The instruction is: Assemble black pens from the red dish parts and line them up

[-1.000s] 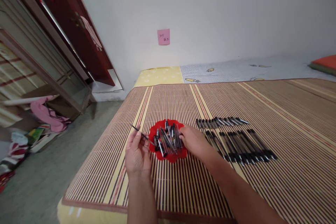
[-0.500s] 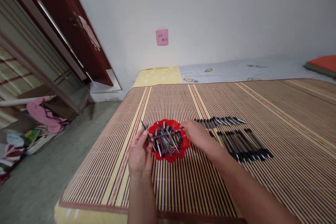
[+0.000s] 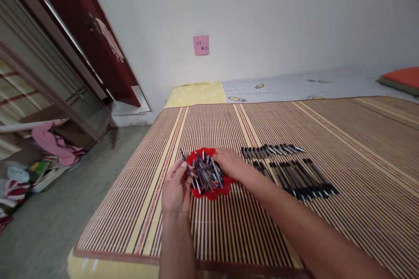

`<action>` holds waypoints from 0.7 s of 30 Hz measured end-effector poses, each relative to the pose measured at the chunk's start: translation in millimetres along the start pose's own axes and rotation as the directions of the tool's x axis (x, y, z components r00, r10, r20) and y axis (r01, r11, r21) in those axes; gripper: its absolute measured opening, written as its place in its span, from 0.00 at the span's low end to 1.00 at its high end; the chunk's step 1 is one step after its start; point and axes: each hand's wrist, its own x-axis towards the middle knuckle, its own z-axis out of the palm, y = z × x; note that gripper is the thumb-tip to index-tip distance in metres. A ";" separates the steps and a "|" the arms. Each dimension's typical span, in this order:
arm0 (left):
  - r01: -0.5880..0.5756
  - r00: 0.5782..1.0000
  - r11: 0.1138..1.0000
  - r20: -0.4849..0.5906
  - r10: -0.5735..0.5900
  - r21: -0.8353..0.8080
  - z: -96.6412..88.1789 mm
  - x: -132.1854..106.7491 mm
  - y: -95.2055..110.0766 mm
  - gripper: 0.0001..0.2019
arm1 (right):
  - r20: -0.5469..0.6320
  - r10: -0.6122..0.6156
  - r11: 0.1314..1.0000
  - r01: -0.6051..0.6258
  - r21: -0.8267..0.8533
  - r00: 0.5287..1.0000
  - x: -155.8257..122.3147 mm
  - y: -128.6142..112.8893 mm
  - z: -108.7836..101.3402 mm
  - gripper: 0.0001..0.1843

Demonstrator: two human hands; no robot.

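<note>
A red scalloped bowl sits on the striped mat, heaped with loose pens. My left hand is at the bowl's left side, thumb and fingers closed on a slim dark pen that points up and leans left. My right hand reaches over the bowl's far right rim; its fingertips are hidden among the pens, so its grip does not show. Right of the bowl, short pen pieces lie in a far row, and capped black pens lie side by side in a nearer row.
The striped mat covers a bed against a white wall, which bears a pink note. An orange cushion lies at the far right. On the left floor are a pink cloth and clutter, beside a dark red door.
My right hand has moved left, from the bowl's right rim to over its contents. Two dark pens beside the nearer row show more now. My left hand keeps its pen.
</note>
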 end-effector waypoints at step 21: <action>0.088 0.951 0.977 0.275 -0.141 0.195 8.5 -8.7 -7.2 0.17 | -0.119 0.173 0.984 -0.176 -0.023 0.978 -36.6 7.5 -29.0 0.10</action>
